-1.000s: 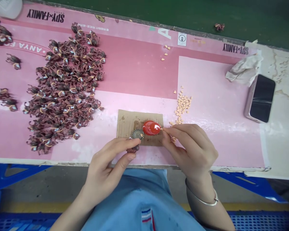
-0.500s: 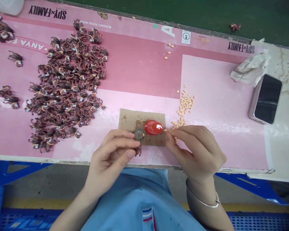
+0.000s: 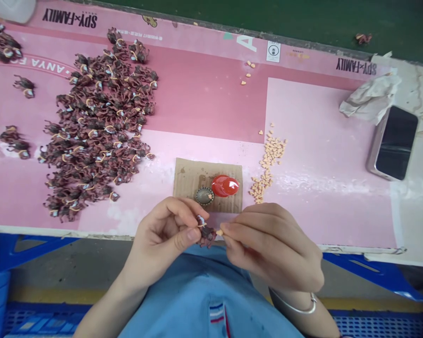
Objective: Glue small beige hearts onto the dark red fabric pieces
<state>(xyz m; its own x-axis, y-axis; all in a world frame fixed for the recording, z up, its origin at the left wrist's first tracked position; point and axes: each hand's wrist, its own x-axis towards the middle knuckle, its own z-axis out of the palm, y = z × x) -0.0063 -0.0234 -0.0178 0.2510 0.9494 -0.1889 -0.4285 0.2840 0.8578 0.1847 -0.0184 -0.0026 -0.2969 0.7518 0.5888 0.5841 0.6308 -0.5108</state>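
The left hand (image 3: 165, 241) and right hand (image 3: 273, 246) meet just over the near edge of the table (image 3: 204, 103). The left thumb and forefinger pinch a small figure (image 3: 207, 231), which lies between the two sets of fingertips. Its long axis runs aslant, from the left fingertips down toward the right fingertips and the wearer. The white-and-yellow end points up and leftward, against the left fingers; the dark body reaches rightward, and the thin reddish limbs point down toward the wearer. The right thumb and forefinger grip a pale piece (image 3: 219, 232) at the figure's right-hand end; whether the two touch cannot be told, and the piece is too small to show its own axis.

Just beyond both hands' fingertips lies a card (image 3: 186, 176). On it, a red oval (image 3: 225, 186) has its long axis sideways, and at its left a round-rimmed dish (image 3: 201, 199) carries another pale piece. Beyond the right fingers, a trail of pale pieces (image 3: 273, 150) extends away from the wearer. Well to the left of the left fingers spreads a heap of similar figures (image 3: 98, 126). Well to the right of the right fingers lies a phone (image 3: 395, 145), beside crumpled paper (image 3: 370, 101).
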